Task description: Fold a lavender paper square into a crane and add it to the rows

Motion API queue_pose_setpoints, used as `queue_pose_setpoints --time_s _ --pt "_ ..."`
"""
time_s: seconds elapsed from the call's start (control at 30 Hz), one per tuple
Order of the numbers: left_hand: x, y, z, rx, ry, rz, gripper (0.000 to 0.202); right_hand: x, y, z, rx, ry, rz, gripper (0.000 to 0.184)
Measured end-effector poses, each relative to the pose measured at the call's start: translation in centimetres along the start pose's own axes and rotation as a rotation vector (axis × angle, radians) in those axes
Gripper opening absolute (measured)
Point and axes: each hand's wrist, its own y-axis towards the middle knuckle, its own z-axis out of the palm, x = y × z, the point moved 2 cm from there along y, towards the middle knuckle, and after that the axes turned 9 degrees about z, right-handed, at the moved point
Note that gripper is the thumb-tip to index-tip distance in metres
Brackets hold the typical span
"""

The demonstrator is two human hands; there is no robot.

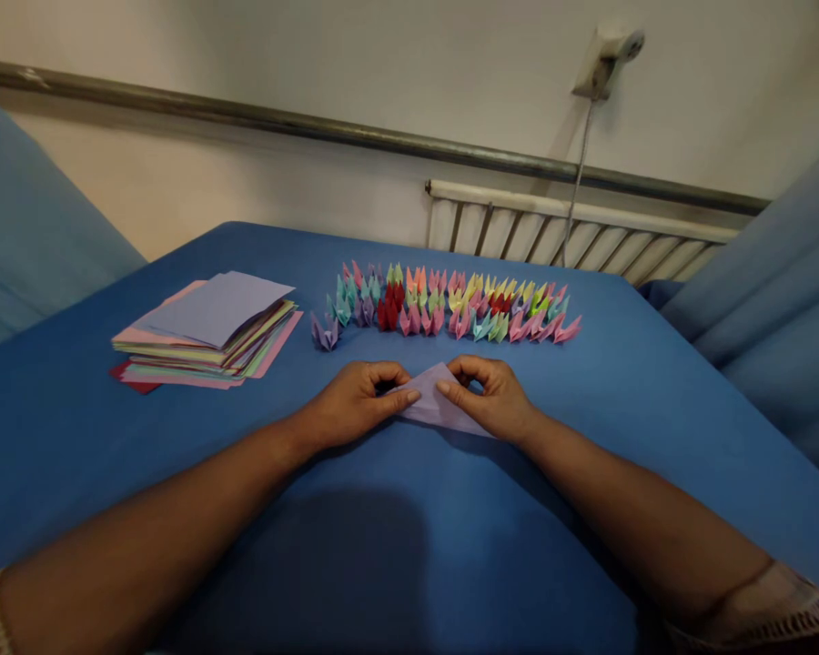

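A folded piece of lilac paper lies on the blue table in front of me. My left hand pinches its left edge with curled fingers. From the other side my right hand presses on the paper's right part, fingers bent over it. Beyond the hands stand rows of small folded paper figures in pink, yellow, green, red and purple.
A stack of coloured paper sheets lies at the left of the table, a lilac sheet on top. Blue padded surfaces flank the table left and right. Behind are a wall rail, a white radiator and a wall socket with a cord.
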Motion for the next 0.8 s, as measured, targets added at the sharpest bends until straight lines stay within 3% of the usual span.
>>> queue_pose_setpoints --time_s 0.63,0.8 --pt "0.02 0.07 -0.13 -0.012 0.034 0.018 0.028 -0.14 -0.03 0.05 0.033 -0.027 -0.028 0.010" --pt "0.68 0.30 -0.43 0.004 0.110 0.016 0.030 -1.04 0.37 0.17 -0.034 -0.034 0.015 0.009"
